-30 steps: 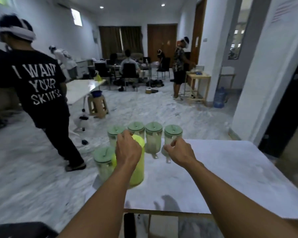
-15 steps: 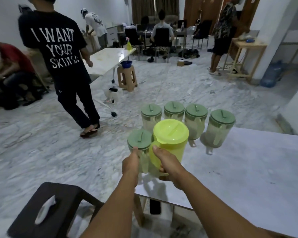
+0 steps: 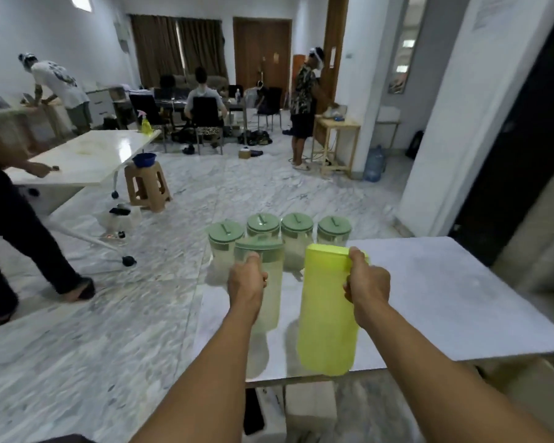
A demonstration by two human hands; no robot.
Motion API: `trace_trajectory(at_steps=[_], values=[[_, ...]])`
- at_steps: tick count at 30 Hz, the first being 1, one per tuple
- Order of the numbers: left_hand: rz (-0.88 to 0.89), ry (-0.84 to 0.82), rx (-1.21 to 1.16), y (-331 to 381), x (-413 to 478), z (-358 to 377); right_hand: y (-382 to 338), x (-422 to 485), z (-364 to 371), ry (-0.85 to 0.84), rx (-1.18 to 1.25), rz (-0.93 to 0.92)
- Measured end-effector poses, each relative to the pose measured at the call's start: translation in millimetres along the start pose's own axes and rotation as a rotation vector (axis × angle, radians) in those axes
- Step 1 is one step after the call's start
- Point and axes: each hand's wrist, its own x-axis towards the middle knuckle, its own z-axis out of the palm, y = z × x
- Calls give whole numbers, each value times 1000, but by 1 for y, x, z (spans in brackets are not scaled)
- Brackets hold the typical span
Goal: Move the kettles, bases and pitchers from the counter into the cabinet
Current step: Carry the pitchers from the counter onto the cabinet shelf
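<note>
My right hand point(image 3: 367, 278) grips the handle of a tall yellow-green pitcher point(image 3: 327, 311), lifted above the white counter point(image 3: 445, 298). My left hand point(image 3: 247, 282) is shut on the handle of a clear pitcher with a green lid point(image 3: 267, 282), also raised off the counter. Behind them several more clear green-lidded pitchers point(image 3: 296, 230) stand in a row at the counter's far left edge. No kettle, base or cabinet shows.
A person in black point(image 3: 16, 238) walks past on the marble floor at left. Further off are a white table point(image 3: 87, 158), a brown stool point(image 3: 146, 187) with a blue bowl, a small wooden table point(image 3: 336, 145) and other people.
My right hand has lifted the yellow-green pitcher and carried it right; my left hand has lifted the clear green-lidded pitcher. The view has tilted up. The person in black moved left.
</note>
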Motion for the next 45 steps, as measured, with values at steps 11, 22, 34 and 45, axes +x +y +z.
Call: trace_trajectory(at_steps=[11, 22, 34, 45], values=[[287, -734, -135, 143, -214, 238, -145, -19, -299, 732, 127, -336], [276, -1336, -196, 134, -539, 405, -166, -111, -629, 1406, 114, -420], [260, -1102, -68, 110, -679, 600, -174, -13, -850, 1344, 70, -465], [358, -958, 195, 88, -666, 774, -189, 179, -915, 950, -13, -479]])
